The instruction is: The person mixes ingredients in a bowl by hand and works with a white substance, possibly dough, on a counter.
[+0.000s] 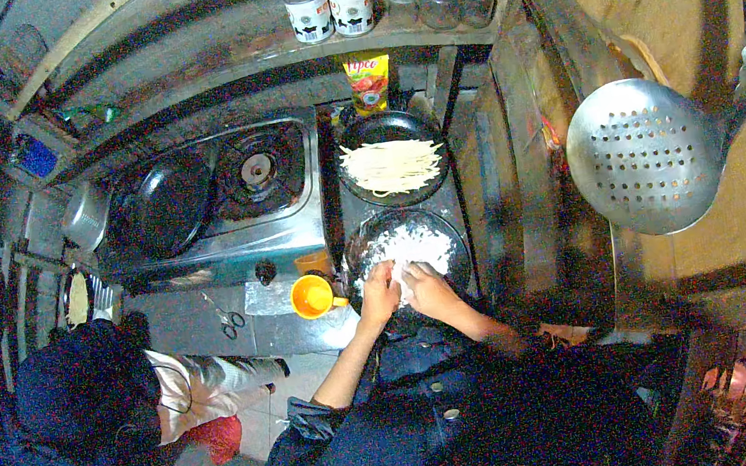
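Both hands are close together over a dark round dish (454, 239) that holds white, floury-looking shreds (410, 240). My left hand (379, 291) has its fingers curled around some of this white food, at the dish's near side. Beside it, my right hand (428, 287) bends its fingers down into the same white clump; its fingertips are partly hidden. Just beyond sits a black pan or plate (393, 121) with a pile of pale, thin-cut strips (393, 166). An orange mug (312, 296) stands left of my left hand.
Left are a gas stove (266, 234) with a burner and black pan (169, 208), scissors (231, 321) and a clear plastic bag (275, 297). A yellow pouch (368, 83) stands behind. Cans (310, 16) and jars (441, 2) line the shelf. A perforated skimmer (645, 155) hangs right. Another person (90, 408) is at left.
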Demonstrator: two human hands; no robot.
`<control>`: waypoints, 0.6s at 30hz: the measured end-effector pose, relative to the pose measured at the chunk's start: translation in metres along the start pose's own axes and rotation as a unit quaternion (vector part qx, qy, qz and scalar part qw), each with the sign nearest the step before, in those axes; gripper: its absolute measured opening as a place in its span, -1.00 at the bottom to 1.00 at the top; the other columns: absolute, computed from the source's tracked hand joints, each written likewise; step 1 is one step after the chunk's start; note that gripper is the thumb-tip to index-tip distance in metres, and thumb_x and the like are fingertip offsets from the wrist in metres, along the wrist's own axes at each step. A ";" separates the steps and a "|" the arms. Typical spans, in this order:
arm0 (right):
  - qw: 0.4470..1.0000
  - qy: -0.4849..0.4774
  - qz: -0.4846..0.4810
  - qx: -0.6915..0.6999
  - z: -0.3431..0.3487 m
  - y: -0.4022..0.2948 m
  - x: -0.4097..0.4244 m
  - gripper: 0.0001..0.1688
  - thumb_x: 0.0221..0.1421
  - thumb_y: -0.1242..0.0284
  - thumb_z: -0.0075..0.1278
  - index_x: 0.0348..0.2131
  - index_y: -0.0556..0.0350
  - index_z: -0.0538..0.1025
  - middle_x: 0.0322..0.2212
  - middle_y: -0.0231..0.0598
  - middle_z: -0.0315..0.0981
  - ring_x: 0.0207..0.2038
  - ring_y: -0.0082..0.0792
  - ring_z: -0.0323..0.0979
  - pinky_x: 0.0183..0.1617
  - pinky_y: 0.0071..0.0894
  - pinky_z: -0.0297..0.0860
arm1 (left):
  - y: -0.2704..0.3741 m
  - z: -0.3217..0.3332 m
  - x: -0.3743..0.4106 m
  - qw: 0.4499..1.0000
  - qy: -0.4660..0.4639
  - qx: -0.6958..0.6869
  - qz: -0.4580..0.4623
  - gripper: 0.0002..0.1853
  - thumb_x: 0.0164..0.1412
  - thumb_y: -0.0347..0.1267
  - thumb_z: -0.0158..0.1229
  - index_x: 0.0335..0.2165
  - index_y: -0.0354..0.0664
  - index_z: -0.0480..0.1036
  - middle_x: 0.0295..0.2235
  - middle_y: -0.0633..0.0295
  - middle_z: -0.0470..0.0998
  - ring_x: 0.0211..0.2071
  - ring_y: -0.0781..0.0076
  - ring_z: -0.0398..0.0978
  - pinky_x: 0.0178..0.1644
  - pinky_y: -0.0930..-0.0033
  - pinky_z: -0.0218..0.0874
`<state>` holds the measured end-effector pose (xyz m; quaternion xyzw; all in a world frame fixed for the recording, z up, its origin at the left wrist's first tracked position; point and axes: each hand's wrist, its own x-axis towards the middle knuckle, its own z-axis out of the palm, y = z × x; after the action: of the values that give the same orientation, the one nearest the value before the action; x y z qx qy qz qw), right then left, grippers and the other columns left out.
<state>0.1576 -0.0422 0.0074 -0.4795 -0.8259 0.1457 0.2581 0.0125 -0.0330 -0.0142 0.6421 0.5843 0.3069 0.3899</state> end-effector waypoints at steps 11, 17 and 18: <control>0.995 0.056 0.069 0.048 0.005 0.009 0.004 -0.74 -0.28 0.60 -0.09 -0.41 0.20 0.43 -0.39 -0.11 0.34 -0.26 -0.08 0.25 -0.11 -0.23 0.18 | 0.005 -0.004 -0.008 0.993 0.015 0.055 0.102 -0.55 -0.23 -0.58 0.00 -0.21 -0.28 0.27 -0.37 0.03 0.27 -0.33 0.08 0.27 -0.28 0.23 0.20; 0.998 -0.025 0.056 0.012 0.000 0.012 0.002 -0.90 -0.26 0.59 -0.09 -0.56 0.20 0.42 -0.51 -0.06 0.34 -0.36 -0.05 0.31 -0.24 -0.15 0.25 | -0.008 0.012 -0.002 0.994 0.013 0.011 0.108 -0.52 -0.21 -0.62 -0.01 -0.17 -0.20 0.32 -0.38 0.03 0.27 -0.45 0.17 0.32 -0.37 0.29 0.26; 0.996 -0.008 0.080 0.034 -0.004 0.010 0.006 -0.91 -0.26 0.60 -0.10 -0.57 0.20 0.41 -0.54 -0.05 0.33 -0.36 -0.05 0.31 -0.24 -0.16 0.25 | -0.017 0.014 0.000 0.992 0.010 0.020 0.125 -0.55 -0.21 -0.61 0.00 -0.20 -0.21 0.34 -0.37 0.02 0.28 -0.45 0.17 0.33 -0.37 0.29 0.26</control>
<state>0.1650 -0.0319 0.0076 -0.5335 -0.7817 0.1977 0.2554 0.0157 -0.0350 -0.0361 0.7151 0.5089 0.3478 0.3297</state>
